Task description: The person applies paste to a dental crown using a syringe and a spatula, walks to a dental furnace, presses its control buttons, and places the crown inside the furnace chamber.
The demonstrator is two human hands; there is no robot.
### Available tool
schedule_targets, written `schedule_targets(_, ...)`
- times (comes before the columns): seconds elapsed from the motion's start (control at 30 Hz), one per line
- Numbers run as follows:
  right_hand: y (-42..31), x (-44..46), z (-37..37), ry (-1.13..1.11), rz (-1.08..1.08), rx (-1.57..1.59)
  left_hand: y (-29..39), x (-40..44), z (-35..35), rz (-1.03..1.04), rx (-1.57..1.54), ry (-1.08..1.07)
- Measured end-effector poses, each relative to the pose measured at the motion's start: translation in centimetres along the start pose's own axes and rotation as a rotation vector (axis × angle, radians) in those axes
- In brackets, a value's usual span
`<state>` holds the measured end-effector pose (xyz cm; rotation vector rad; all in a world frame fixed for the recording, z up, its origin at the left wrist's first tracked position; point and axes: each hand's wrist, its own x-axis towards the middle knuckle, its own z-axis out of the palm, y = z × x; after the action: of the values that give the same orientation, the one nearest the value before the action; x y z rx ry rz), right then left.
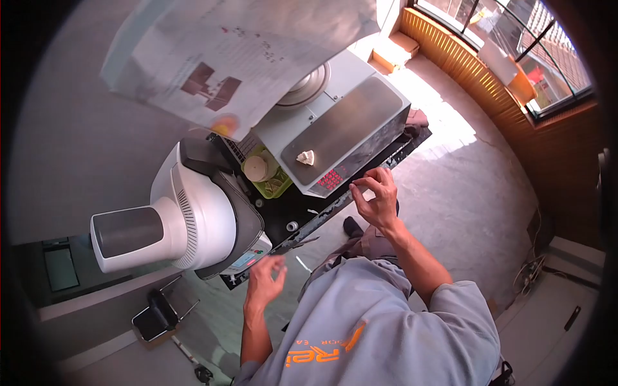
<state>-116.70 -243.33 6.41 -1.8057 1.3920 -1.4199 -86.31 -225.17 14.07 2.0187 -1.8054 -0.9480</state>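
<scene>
My right hand [378, 196] is raised near the front of a grey box-shaped machine [386, 103], thumb and fingertips pinched together. Whatever sits in that pinch, if anything, is too small to make out. My left hand [265, 283] hovers near the lit display [244, 258] of a white machine, its fingers bent and smeared by motion. A thin dark pointed tool [301, 242] lies at the table edge just beyond it. On the grey machine's dark top panel rests a small cream-coloured ridged piece [306, 157], above a keypad with red keys [330, 179].
The rounded white machine [215, 225] stands left on the black table [273, 215]. Between the machines is a green basket [278, 186] holding a round beige block [256, 168]. A small white cylinder [292, 226] stands near the edge. A printed sheet [174, 71] hangs above; a folding chair [164, 312] stands lower left.
</scene>
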Motion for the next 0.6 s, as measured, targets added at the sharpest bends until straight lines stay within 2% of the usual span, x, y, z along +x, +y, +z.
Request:
schedule_targets(0.03,0.5,-0.5,-0.3,-0.016,0.02,-0.005,2.0,1.8,-0.4,0.029,-0.022,0.125)
schedule_targets(0.2,2.5,-2.5,-1.5,-0.1,0.084,-0.001,7.8,9.3,-0.5,0.198,-0.018,0.443)
schedule_targets(0.33,3.0,-2.8,-2.7,-0.155,0.133,0.019,10.6,13.6,-0.1,0.204,0.049,0.536)
schedule_targets(0.5,3.7,-1.6,-4.4,-0.172,0.177,0.027,9.9,17.9,1.5,0.242,0.052,0.643)
schedule_targets(0.6,4.8,-0.6,-5.4,-0.164,0.158,0.007,10.5,18.8,1.6,0.171,0.038,0.615)
